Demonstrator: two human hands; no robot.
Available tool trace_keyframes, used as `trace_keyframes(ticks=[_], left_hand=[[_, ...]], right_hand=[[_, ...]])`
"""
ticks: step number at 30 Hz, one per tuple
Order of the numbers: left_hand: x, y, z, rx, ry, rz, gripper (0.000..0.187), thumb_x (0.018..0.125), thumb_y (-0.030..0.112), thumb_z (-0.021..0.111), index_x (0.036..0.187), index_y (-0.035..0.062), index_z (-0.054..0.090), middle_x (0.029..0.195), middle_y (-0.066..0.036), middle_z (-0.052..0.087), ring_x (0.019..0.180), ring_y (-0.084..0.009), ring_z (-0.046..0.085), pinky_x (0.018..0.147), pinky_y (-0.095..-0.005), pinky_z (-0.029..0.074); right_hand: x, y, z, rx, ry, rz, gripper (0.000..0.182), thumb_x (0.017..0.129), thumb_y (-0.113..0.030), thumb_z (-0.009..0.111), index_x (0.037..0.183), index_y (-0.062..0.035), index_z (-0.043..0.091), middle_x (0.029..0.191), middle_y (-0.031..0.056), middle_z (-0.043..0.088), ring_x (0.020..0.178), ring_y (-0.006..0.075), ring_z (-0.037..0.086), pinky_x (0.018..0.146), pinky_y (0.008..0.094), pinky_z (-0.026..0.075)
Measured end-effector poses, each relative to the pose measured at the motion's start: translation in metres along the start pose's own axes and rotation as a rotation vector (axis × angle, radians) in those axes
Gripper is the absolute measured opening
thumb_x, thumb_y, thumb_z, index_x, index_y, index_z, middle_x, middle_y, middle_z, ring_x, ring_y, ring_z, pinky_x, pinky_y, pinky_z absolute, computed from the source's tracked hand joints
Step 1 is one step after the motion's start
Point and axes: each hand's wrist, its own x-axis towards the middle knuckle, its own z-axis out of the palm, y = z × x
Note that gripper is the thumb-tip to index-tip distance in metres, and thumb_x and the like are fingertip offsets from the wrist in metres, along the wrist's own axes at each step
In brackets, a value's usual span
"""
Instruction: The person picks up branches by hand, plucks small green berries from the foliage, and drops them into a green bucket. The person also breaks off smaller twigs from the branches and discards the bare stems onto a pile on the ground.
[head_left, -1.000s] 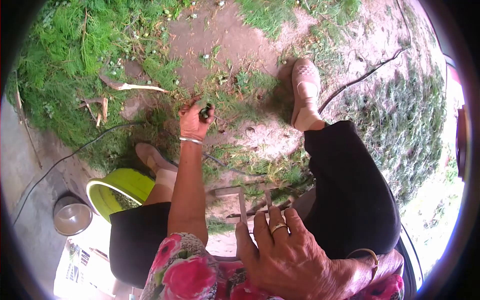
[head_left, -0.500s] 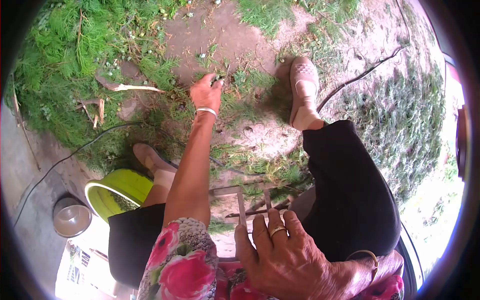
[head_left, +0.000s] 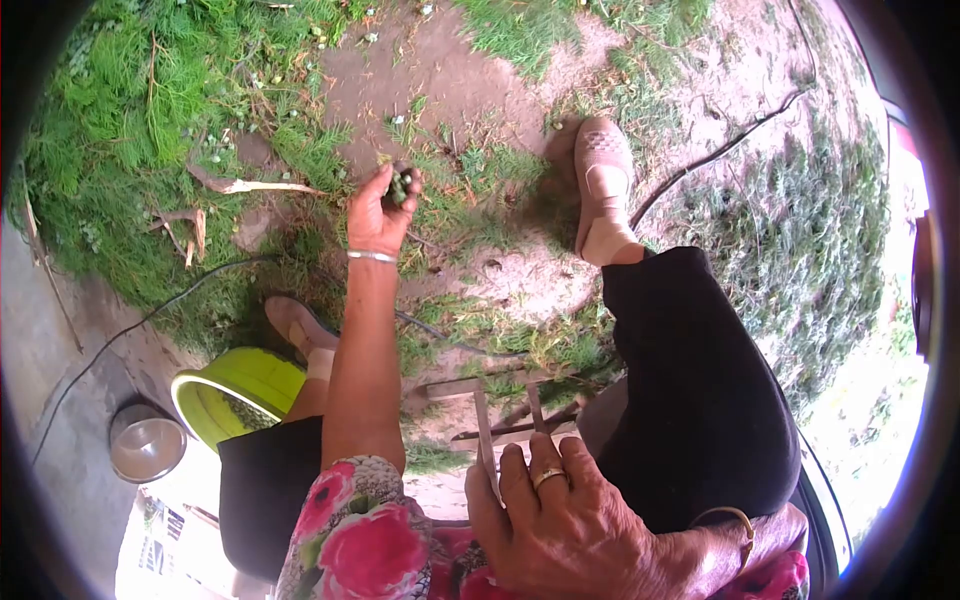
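Note:
Several small round green cones [head_left: 401, 186] lie in my left hand [head_left: 380, 212], palm turned up, thumb and fingers curled around them. A silvery bangle circles that wrist. The hand is above ground strewn with green conifer sprigs [head_left: 480, 170], to the left of one shoe. My right hand [head_left: 570, 510], with a ring and a bangle, is back-up near my lap with its fingers stretched out. Its fingertips overlap the bars of a narrow frame [head_left: 482, 425] between my legs. The palm is hidden.
Cut conifer branches [head_left: 130, 130] heap at upper left, beside a broken stick [head_left: 250, 186]. A lime-green tub [head_left: 190, 400] with small pieces inside stands by my left leg, next to a metal bowl [head_left: 147, 450]. A black cable [head_left: 150, 313] crosses the ground.
My left hand has lifted off the sprigs, drawn back a little leftward, and turned palm up, showing the green cones in it. My right hand has barely shifted.

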Motion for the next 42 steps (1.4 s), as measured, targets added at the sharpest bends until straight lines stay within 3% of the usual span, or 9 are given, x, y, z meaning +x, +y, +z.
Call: trace_keyframes(ticks=[10, 12, 14, 18, 25, 30, 34, 39, 42], left_hand=[[0.105, 0.015, 0.010, 1.790, 0.300, 1.016, 0.031, 0.072, 0.004, 0.072, 0.100, -0.0042, 0.063, 0.062, -0.007, 0.061, 0.053, -0.0163, 0.058, 0.041, -0.0242, 0.037], [0.102, 0.010, 0.012, 1.747, 0.262, 0.996, 0.026, 0.070, 0.004, 0.073, 0.092, -0.0045, 0.063, 0.065, -0.011, 0.062, 0.055, -0.0189, 0.060, 0.042, -0.0267, 0.041], [0.074, 0.010, 0.039, 0.684, 0.105, 0.298, 0.018, 0.071, 0.006, 0.071, 0.085, -0.0025, 0.063, 0.068, -0.014, 0.063, 0.057, -0.0217, 0.060, 0.043, -0.0277, 0.044], [0.047, -0.025, 0.084, 0.254, -0.048, 0.019, 0.006, 0.075, -0.004, 0.064, 0.080, -0.0022, 0.061, 0.071, -0.012, 0.062, 0.053, -0.0168, 0.058, 0.037, -0.0208, 0.041], [0.095, -0.138, 0.117, 1.479, -0.117, 0.561, 0.023, 0.065, 0.015, 0.075, 0.084, 0.0043, 0.069, 0.074, -0.010, 0.068, 0.065, -0.0172, 0.064, 0.065, -0.0303, 0.050], [0.104, -0.152, 0.108, 1.960, -0.148, 0.886, 0.010, 0.070, 0.012, 0.066, 0.071, 0.0038, 0.061, 0.063, -0.014, 0.060, 0.062, -0.0312, 0.060, 0.056, -0.0403, 0.047], [0.034, -0.102, 0.089, 0.646, -0.152, 0.010, 0.005, 0.072, 0.002, 0.061, 0.076, -0.0008, 0.061, 0.062, -0.009, 0.057, 0.054, -0.0162, 0.055, 0.042, -0.0292, 0.042], [-0.035, -0.047, 0.030, 0.260, 0.053, 0.008, 0.005, 0.074, -0.002, 0.064, 0.075, -0.0018, 0.059, 0.064, -0.012, 0.061, 0.048, -0.0152, 0.056, 0.037, -0.0240, 0.042], [-0.030, -0.031, -0.015, 0.504, 0.285, 0.333, 0.007, 0.072, -0.002, 0.067, 0.073, -0.0014, 0.060, 0.064, -0.011, 0.062, 0.046, -0.0155, 0.055, 0.036, -0.0251, 0.041]], right_hand=[[-0.001, 0.008, 0.000, 0.056, 0.068, 0.075, 0.035, 0.074, -0.016, 0.052, 0.096, 0.0097, 0.058, 0.087, 0.0258, 0.058, 0.086, 0.0377, 0.058, 0.082, 0.0502, 0.047], [-0.004, 0.011, -0.001, 0.104, 0.085, 0.063, 0.035, 0.073, -0.016, 0.052, 0.094, 0.0101, 0.059, 0.087, 0.0264, 0.057, 0.085, 0.0384, 0.057, 0.081, 0.0505, 0.048], [-0.006, 0.011, 0.000, 0.136, 0.092, 0.093, 0.035, 0.072, -0.016, 0.052, 0.094, 0.0104, 0.059, 0.087, 0.0267, 0.057, 0.085, 0.0389, 0.057, 0.080, 0.0507, 0.048], [-0.013, 0.015, 0.001, 0.170, 0.146, 0.113, 0.036, 0.072, -0.016, 0.053, 0.094, 0.0108, 0.060, 0.088, 0.0282, 0.058, 0.085, 0.0397, 0.057, 0.080, 0.0511, 0.048], [-0.022, 0.024, 0.001, 0.099, 0.146, 0.091, 0.037, 0.072, -0.016, 0.052, 0.095, 0.0107, 0.060, 0.089, 0.0286, 0.058, 0.086, 0.0402, 0.057, 0.080, 0.0515, 0.047], [-0.019, 0.022, -0.001, 0.146, 0.092, 0.152, 0.034, 0.072, -0.016, 0.052, 0.093, 0.0091, 0.061, 0.087, 0.0270, 0.059, 0.085, 0.0374, 0.058, 0.079, 0.0482, 0.047], [-0.017, 0.019, -0.003, 0.161, 0.085, 0.115, 0.035, 0.072, -0.017, 0.053, 0.094, 0.0086, 0.060, 0.088, 0.0260, 0.059, 0.084, 0.0358, 0.058, 0.080, 0.0468, 0.047], [-0.013, 0.010, 0.002, 0.089, 0.086, 0.069, 0.034, 0.072, -0.015, 0.053, 0.097, 0.0078, 0.059, 0.091, 0.0239, 0.058, 0.086, 0.0341, 0.058, 0.080, 0.0456, 0.047], [-0.006, 0.004, 0.006, 0.047, 0.082, 0.060, 0.034, 0.073, -0.015, 0.054, 0.098, 0.0072, 0.059, 0.094, 0.0238, 0.058, 0.087, 0.0331, 0.058, 0.081, 0.0449, 0.046]])
